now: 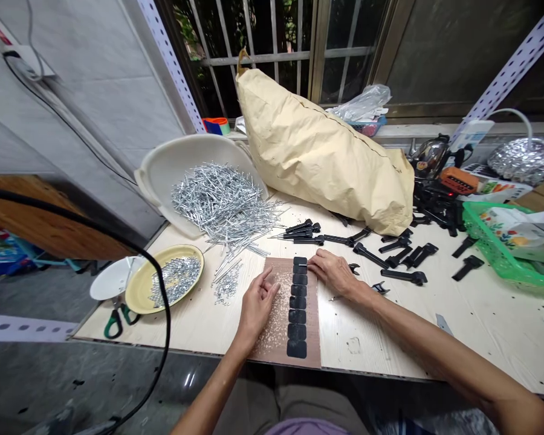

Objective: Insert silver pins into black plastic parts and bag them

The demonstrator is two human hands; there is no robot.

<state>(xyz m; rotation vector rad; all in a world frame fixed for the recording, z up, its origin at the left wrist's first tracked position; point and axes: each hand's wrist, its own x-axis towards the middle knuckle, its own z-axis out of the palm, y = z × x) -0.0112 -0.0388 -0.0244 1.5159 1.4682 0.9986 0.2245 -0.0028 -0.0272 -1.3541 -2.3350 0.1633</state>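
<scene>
Resting on a brown board (272, 338), the left hand (258, 305) lies palm down with its fingers loosely bent and spread, holding nothing. The board's near end reaches the front edge of the worktop (435, 338), so there is little room behind either wrist. Bare worktop opens to the left of this hand, up to a yellow plate (145, 293) of small metal parts near the left edge. A black cable (163, 314) arcs in front of that plate.

The right hand (333, 272) comes in from the lower right, forearm low across the worktop. Its fingers are drawn together and point left at the board's far end. Whether they pinch anything cannot be told.

A column of black pads (298, 305) runs down the board between the 2 hands. The topmost pad touches the right fingertips, and the column lies just beside the left thumb.

To the right of the forearm the worktop is mostly open. Beyond the hands, black plastic handles (403, 277) lie scattered, and loose metal pins (222, 202) spill from a tipped cream tub (176, 160). A paper sack (321, 157) stands behind them, and a green basket (508, 266) sits far right.
</scene>
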